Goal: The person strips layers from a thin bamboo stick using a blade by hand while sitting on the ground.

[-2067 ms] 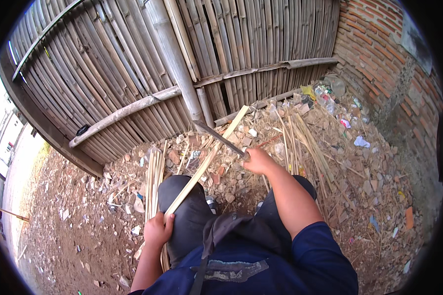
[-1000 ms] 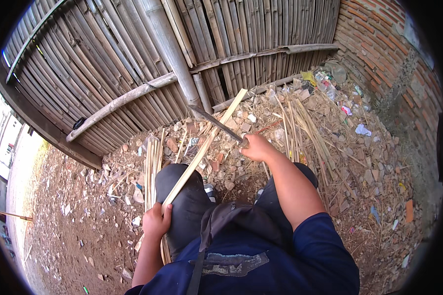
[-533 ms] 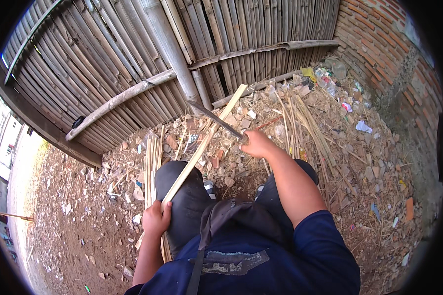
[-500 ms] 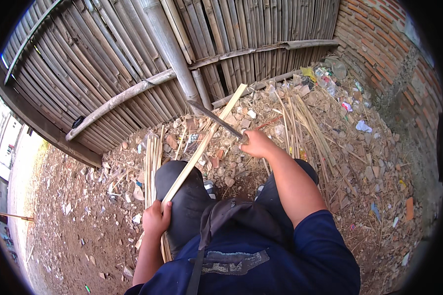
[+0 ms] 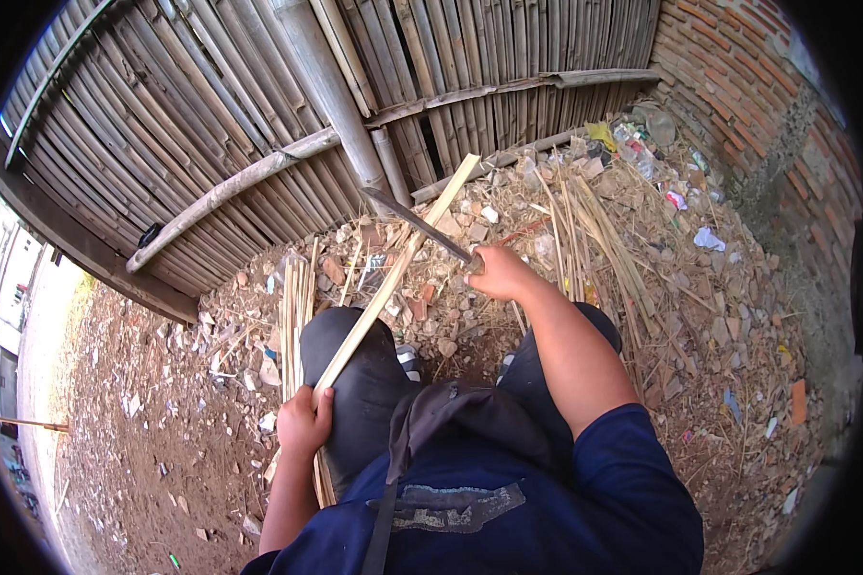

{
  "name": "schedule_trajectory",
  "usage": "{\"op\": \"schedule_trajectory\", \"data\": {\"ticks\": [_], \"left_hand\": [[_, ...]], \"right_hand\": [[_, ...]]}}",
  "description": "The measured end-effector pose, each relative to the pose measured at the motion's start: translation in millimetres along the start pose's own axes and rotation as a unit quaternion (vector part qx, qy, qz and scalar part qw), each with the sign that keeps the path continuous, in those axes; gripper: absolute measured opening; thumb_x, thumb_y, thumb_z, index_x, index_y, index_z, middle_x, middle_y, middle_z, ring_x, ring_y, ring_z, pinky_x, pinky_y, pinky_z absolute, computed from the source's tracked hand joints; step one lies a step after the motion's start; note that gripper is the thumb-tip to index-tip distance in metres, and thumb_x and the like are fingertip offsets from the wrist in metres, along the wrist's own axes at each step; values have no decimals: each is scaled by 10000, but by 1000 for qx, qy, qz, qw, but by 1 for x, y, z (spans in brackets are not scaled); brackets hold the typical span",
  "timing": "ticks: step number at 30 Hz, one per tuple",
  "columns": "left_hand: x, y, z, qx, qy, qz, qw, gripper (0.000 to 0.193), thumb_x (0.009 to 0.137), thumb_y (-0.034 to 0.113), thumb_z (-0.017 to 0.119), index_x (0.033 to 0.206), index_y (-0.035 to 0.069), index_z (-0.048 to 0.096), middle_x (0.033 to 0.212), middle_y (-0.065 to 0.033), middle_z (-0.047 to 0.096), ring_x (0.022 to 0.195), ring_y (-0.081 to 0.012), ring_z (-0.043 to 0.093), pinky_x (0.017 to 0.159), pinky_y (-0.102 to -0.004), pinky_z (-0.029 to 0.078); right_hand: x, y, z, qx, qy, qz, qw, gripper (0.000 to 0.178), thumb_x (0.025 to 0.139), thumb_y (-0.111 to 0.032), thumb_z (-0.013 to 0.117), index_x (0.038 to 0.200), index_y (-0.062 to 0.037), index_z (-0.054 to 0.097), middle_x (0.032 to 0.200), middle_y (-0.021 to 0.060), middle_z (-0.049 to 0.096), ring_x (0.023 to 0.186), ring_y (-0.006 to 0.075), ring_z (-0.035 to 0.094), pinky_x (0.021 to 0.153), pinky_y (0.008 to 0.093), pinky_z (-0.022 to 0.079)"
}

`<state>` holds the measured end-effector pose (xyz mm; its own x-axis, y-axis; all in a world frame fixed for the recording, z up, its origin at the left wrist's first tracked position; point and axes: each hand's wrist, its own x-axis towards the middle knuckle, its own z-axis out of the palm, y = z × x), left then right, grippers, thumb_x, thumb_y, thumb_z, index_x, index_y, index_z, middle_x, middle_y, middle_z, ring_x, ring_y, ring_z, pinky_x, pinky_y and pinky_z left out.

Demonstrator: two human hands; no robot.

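My left hand is closed around the lower end of a long pale bamboo strip, beside my left thigh. The strip slants up over my knee, its far end pointing away to the right. In my right hand is the handle of a machete, held out in front of me. Its dark blade points to the far left and crosses the strip near the upper part; whether the two touch I cannot tell.
Bamboo strips lie in a bundle beside my left leg and in a looser pile at the right. A bamboo wall stands ahead, a brick wall at the right. Stones, straw and litter cover the ground.
Almost nothing has shifted. The strip and machete appear slightly higher in the picture, and both hands keep their grips.
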<state>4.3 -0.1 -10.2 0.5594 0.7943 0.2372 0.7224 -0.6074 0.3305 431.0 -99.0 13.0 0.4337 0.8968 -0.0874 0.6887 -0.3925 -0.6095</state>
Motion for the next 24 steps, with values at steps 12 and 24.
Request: {"op": "schedule_trajectory", "data": {"ticks": [12, 24], "left_hand": [[1, 0, 1, -8, -2, 4, 1000, 477, 952, 431, 635, 703, 40, 519, 613, -231, 599, 590, -457, 624, 553, -543, 483], [2, 3, -1, -2, -11, -9, 1000, 472, 950, 430, 637, 711, 41, 515, 619, -230, 603, 597, -459, 624, 560, -545, 482]], "right_hand": [[1, 0, -1, 12, -14, 16, 1000, 470, 803, -273, 756, 1163, 15, 665, 1089, 258, 699, 1037, 400, 670, 931, 441, 525], [4, 1, 1, -3, -18, 20, 1000, 580, 820, -338, 781, 1232, 38, 622, 1135, 261, 680, 1065, 393, 659, 933, 431, 507]]}}
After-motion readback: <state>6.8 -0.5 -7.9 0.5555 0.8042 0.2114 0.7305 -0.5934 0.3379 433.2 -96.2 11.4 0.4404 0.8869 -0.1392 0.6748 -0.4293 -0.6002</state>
